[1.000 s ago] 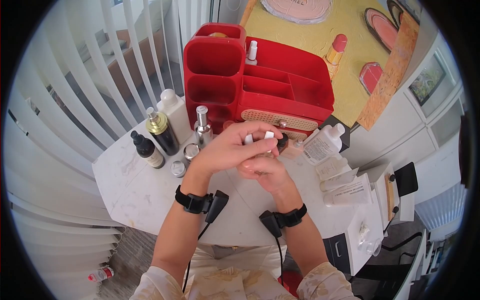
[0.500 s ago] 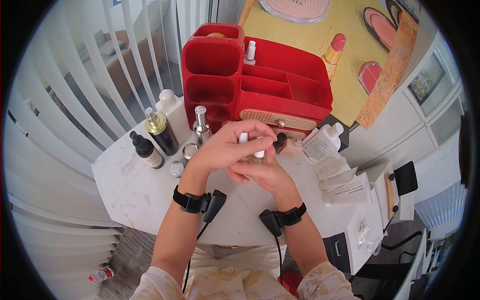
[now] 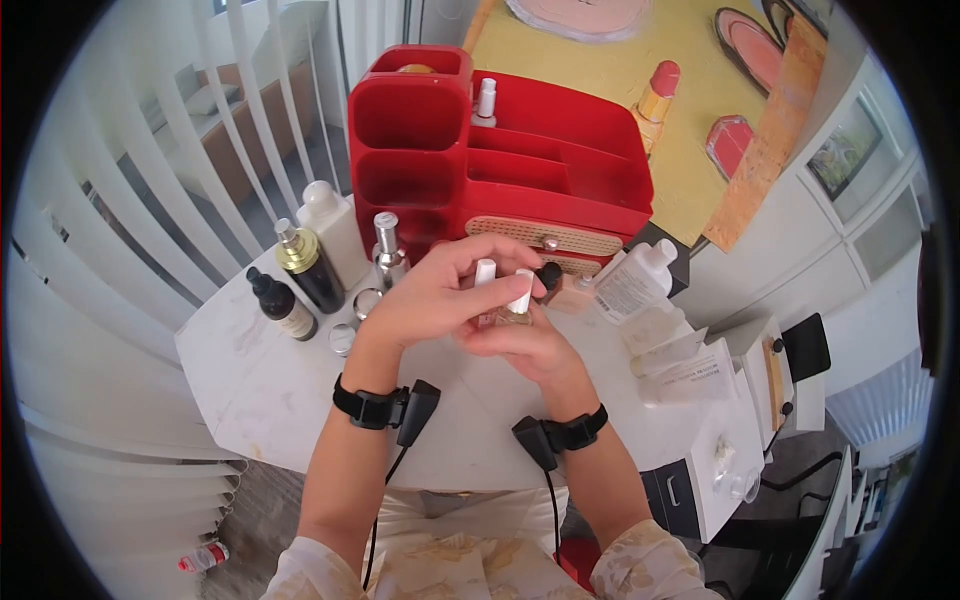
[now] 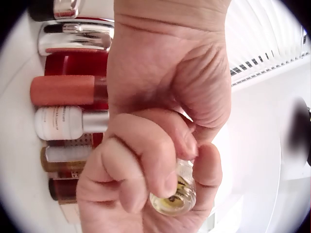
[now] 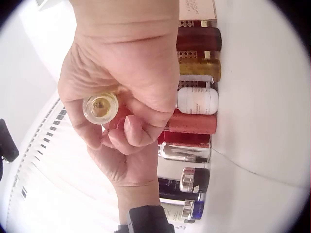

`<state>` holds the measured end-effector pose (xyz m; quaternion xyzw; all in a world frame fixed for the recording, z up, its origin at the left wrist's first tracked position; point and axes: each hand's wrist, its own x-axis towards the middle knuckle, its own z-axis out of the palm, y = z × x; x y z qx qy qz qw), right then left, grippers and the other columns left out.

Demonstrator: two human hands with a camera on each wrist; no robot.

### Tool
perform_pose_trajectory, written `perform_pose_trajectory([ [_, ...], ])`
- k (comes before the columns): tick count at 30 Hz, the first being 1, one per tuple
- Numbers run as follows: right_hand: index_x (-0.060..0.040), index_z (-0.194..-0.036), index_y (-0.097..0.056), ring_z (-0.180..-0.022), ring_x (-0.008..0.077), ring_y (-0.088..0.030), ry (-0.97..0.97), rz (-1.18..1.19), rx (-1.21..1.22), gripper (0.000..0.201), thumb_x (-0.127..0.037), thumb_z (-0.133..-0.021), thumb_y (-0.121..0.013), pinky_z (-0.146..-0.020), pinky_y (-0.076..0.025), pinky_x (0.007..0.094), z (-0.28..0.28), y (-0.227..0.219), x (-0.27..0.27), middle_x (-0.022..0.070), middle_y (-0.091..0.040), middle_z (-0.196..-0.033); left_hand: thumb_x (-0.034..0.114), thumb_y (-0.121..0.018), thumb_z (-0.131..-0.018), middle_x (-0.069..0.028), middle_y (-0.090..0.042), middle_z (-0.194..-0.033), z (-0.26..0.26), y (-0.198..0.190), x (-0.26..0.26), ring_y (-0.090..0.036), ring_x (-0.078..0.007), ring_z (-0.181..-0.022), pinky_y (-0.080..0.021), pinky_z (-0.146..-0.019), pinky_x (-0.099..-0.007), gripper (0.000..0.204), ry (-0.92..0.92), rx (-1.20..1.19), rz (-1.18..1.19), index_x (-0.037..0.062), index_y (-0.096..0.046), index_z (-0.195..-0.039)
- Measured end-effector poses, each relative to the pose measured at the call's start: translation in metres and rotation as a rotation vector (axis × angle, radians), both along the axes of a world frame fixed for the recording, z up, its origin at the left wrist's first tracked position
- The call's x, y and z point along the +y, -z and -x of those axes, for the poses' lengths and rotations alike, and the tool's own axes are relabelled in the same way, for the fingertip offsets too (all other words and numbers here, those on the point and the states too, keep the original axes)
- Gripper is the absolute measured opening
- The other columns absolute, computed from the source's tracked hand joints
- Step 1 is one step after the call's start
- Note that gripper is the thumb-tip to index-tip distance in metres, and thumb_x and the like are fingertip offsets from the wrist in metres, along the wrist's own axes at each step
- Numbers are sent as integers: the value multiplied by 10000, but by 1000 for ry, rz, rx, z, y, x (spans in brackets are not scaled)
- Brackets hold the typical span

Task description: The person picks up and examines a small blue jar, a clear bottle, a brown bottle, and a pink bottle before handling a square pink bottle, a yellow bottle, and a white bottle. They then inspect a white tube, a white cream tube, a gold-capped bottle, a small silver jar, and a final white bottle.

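Both hands meet over the middle of the tabletop. My left hand (image 3: 425, 295) curls from the left, its thumb along the white cap (image 3: 520, 287) of a small clear glass bottle (image 4: 177, 196) with pale yellow liquid. My right hand (image 3: 535, 345) holds that bottle's body from below between thumb and fingers. In the right wrist view, the bottle's round base (image 5: 100, 108) faces the camera. A second white-capped bottle (image 3: 485, 272) shows within the left hand's curve; I cannot tell whether that hand grips it. In the left wrist view, curled fingers (image 4: 141, 160) partly cover the glass bottle.
A red organizer (image 3: 560, 205) with compartments and woven drawer fronts stands behind the hands. To the left are a dark dropper bottle (image 3: 283, 305), a gold-collared pump bottle (image 3: 312, 270) and a white bottle (image 3: 335, 235). Tubes (image 3: 690, 375) and a white bottle (image 3: 635, 285) stand right.
The glass bottle has turned in the hands, its cap dipping and then rising beside the left thumb. The right fingers have shifted beneath it. The head view has swung slightly right.
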<state>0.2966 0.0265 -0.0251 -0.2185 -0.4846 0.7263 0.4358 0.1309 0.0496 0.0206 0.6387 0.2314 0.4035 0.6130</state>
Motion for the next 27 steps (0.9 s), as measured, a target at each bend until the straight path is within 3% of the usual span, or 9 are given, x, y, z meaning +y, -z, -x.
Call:
perform_pose_trajectory([
  [2, -86, -1062, -587, -719, 77, -540, -68, -9, 37, 286, -53, -820, -736, -588, -374, 247, -6, -5, 3, -7, -597, -869, 166, -639, -1013, -87, -754, -1082, 0, 7, 3, -687, -127, -969, -548, -857, -282, 246, -10, 17, 2, -1, -680, -1189],
  [6, -77, -1106, -571, -707, 102, -555, -80, -19, 18, 303, -37, -852, -730, -586, -390, 255, -9, -14, 1, 19, -616, -884, 255, -666, -1013, -4, -705, -869, -2, 9, 6, -641, -57, -792, -510, -684, -211, 285, -7, -27, 2, 4, -741, -1124],
  [9, -73, -1162, -563, -734, 141, -624, -91, -79, 30, 323, -39, -881, -720, -578, -444, 271, -9, -13, 2, 49, -652, -945, 292, -611, -1046, -10, -702, -847, 0, -8, -6, -643, -57, -767, -493, -623, -175, 332, -13, 2, 233, -9, -730, -1122],
  [11, -68, -1219, -561, -741, 156, -662, -77, -48, 11, 361, -63, -897, -724, -550, -469, 270, -8, -21, 0, 72, -668, -996, 302, -561, -1070, -32, -712, -880, 4, -7, -3, -654, -63, -779, -496, -598, -172, 354, 4, 10, 205, -12, -718, -1111],
  [15, -61, -1333, -542, -731, 173, -705, -48, 68, -76, 453, -115, -926, -732, -477, -477, 255, -15, -32, -5, 98, -673, -1081, 338, -452, -1106, -137, -746, -1100, -2, 5, 3, -717, -165, -905, -576, -709, -246, 413, -78, -239, 117, 6, -696, -1077],
  [19, -64, -1315, -590, -541, 85, -565, 75, -51, -286, 457, -170, -913, -782, -438, -383, 224, -29, -33, 0, 28, -674, -841, 401, -412, -1118, -48, -692, -876, -6, -1, 2, -692, -135, -893, -419, -551, -227, 398, -211, -456, 93, 92, -571, -924],
  [20, -69, -1220, -626, -492, 48, -459, 164, -132, -363, 367, -201, -918, -789, -431, -316, 213, -30, -33, 0, -22, -605, -718, 416, -414, -1117, -11, -592, -759, 0, 0, 5, -641, -107, -743, -385, -530, -230, 381, -201, -451, 167, 131, -493, -876],
  [23, -71, -1101, -627, -527, 38, -437, 362, -95, -370, 288, -232, -925, -788, -461, -305, 217, -28, -38, -10, -39, -559, -720, 422, -444, -1109, 15, -505, -644, 2, 4, 8, -516, -82, -555, -344, -473, -231, 416, -155, -562, 248, 142, -480, -804],
  [27, -72, -1218, -488, -700, 71, -494, 521, -176, -328, 253, -211, -1048, -614, -606, -370, 227, -32, -41, -35, -3, -537, -827, 414, -570, -1063, 46, -420, -531, 2, 5, 4, -404, -77, -435, -311, -430, -248, 484, -184, -468, 258, 150, -462, -672],
])
